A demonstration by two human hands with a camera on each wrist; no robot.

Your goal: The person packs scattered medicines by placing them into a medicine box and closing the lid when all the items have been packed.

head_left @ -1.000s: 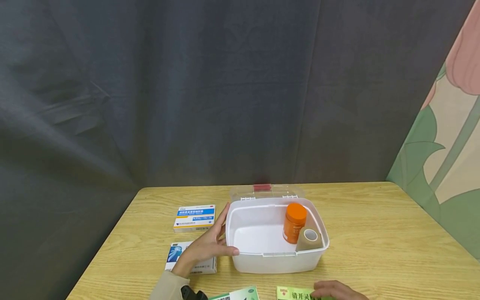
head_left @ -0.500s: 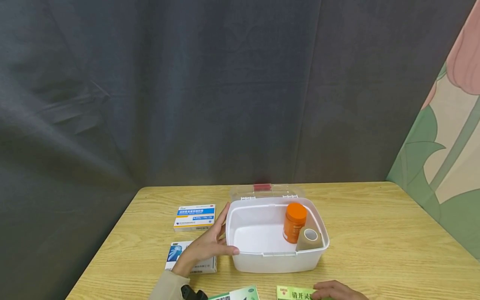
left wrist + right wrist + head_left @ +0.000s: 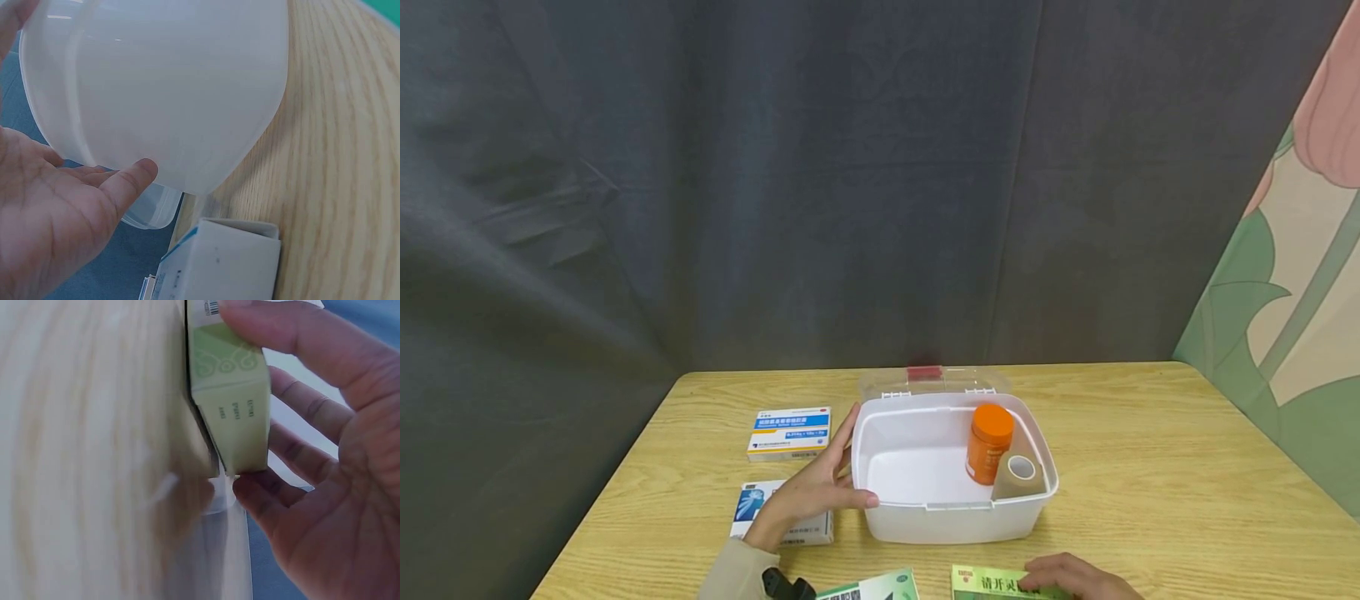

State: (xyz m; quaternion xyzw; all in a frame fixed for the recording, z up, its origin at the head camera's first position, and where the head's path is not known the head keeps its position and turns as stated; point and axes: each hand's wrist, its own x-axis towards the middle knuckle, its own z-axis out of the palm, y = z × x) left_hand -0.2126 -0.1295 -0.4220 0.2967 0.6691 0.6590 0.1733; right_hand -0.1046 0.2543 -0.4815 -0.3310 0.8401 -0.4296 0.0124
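Note:
A white plastic storage box stands on the table, its clear lid hinged open at the back. My left hand holds its left end, thumb over the front corner and fingers along the side. In the right wrist view, my right hand grips a light-green medicine box between thumb and fingers, close over the table. In the head view only part of this box shows at the bottom edge. Inside the storage box, at the right, are an orange bottle and a tan tape roll.
Left of the storage box lie a blue-and-white medicine box and another white medicine box, partly behind my left wrist. A green-and-white medicine box lies at the front. A dark curtain hangs behind the wooden table.
My right hand and the light-green medicine box have shifted slightly upward in the head view. My left hand and the storage box stay in place.

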